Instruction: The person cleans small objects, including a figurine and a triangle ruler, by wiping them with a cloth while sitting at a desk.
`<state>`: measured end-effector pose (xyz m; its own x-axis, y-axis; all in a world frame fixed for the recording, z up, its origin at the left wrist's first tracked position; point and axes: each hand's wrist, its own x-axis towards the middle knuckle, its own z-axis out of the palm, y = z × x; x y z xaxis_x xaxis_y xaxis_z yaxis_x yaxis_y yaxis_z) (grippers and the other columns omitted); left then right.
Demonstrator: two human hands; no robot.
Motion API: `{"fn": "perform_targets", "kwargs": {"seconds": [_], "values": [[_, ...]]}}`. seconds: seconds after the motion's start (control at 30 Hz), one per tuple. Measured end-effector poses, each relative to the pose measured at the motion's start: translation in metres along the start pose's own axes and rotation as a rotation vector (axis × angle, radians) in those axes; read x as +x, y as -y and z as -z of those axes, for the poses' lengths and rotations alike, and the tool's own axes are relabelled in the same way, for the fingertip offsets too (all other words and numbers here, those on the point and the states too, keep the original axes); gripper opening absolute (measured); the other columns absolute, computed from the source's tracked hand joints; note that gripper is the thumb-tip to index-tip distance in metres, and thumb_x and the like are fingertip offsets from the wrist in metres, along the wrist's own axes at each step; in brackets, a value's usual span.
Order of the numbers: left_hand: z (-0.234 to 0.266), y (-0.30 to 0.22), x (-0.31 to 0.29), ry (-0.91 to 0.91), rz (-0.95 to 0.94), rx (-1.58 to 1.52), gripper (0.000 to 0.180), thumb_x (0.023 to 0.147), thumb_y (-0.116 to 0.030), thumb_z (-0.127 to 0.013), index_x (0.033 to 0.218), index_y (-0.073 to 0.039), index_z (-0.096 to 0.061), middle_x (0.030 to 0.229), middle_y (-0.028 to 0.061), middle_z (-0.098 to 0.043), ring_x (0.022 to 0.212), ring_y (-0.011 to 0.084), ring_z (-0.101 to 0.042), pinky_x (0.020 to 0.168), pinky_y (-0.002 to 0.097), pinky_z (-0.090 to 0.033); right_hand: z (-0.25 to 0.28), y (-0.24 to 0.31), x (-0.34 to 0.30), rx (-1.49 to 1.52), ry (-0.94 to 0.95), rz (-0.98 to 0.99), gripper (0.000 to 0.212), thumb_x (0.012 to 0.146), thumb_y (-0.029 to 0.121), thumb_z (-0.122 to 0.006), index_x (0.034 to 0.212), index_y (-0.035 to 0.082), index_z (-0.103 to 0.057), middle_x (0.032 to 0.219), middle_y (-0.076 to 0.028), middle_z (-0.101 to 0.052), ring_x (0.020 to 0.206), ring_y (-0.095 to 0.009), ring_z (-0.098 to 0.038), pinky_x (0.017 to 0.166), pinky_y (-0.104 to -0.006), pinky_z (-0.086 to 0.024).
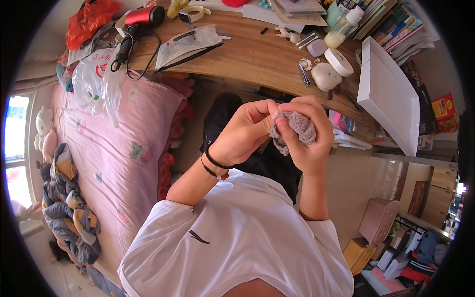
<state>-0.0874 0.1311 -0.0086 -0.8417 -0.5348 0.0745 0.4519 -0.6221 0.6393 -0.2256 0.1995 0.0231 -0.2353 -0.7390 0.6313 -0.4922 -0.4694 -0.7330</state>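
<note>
Nearest to the camera is the white T-shirt of the person, and beyond it both forearms go forward to one small thing. It is a grey-brown knitted bundle, folded into a lump; which kind of garment or cloth it is, I cannot tell. The bundle is above the dark trousers, near the front edge of the wooden table, and does not rest on it.

Both hands are together on this bundle. The left hand, with dark bracelets at its wrist, has its fingertips pinched at the upper left edge of the knit. The right hand is clamped around the other side, with its thumb pressed across the front and its fingers curled over the top and right.

In my judgement, the step in hand is working the soft knit between the fingers, not carrying it. From such a grip, the next move calls for the right hand to hold the lump firmly while the left fingertips take a new pinch; if both loosen at once, the folds could come open.
</note>
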Motion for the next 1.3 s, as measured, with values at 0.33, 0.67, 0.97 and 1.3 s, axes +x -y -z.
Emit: {"fn": "perform_targets", "kwargs": {"seconds": [0.33,0.67,0.97,1.3], "values": [[-0.008,-0.007,-0.003,-0.138,-0.012,-0.082,0.014,0.098,-0.019,-0.059,0.097,-0.005,-0.058,0.095,0.0007,-0.062,0.086,0.0079,-0.058,0.074,0.0243,-0.048,-0.006,0.002,0.003,0.035,0.044,0.004,0.030,0.076,0.006,-0.079,0.103,0.005,-0.065,0.097,-0.010,-0.061,0.086,-0.023,-0.061,0.075,-0.0304,-0.049],[-0.001,-0.002,-0.004,-0.003,-0.003,-0.050,0.011,0.098,-0.016,-0.058,0.099,-0.005,-0.059,0.099,0.0016,-0.062,0.092,0.0097,-0.058,0.084,0.0256,-0.047,-0.006,-0.001,-0.007,0.099,-0.061,-0.138,0.020,0.082,0.002,-0.074,0.100,0.001,-0.065,0.093,-0.009,-0.065,0.083,-0.014,-0.061,0.076,-0.0270,-0.048],[-0.008,0.003,-0.001,-0.066,0.000,-0.256,0.026,0.092,-0.028,-0.065,0.103,-0.006,-0.055,0.091,0.0048,-0.052,0.081,0.0177,-0.047,0.074,0.0303,-0.039,0.006,-0.014,-0.012,0.417,-0.412,-0.425,0.018,0.095,0.015,-0.059,0.108,0.002,-0.060,0.092,-0.003,-0.063,0.082,-0.009,-0.058,0.075,-0.0231,-0.046],[-0.012,0.006,-0.002,-0.067,0.054,-0.231,0.028,0.095,-0.030,-0.061,0.107,-0.005,-0.057,0.092,0.0051,-0.054,0.081,0.0165,-0.047,0.071,0.0308,-0.039,0.016,-0.006,0.000,0.172,-0.517,-0.157,0.026,0.100,0.018,-0.048,0.118,-0.001,-0.048,0.097,-0.011,-0.059,0.069,-0.016,-0.060,0.061,-0.0271,-0.052]]}}
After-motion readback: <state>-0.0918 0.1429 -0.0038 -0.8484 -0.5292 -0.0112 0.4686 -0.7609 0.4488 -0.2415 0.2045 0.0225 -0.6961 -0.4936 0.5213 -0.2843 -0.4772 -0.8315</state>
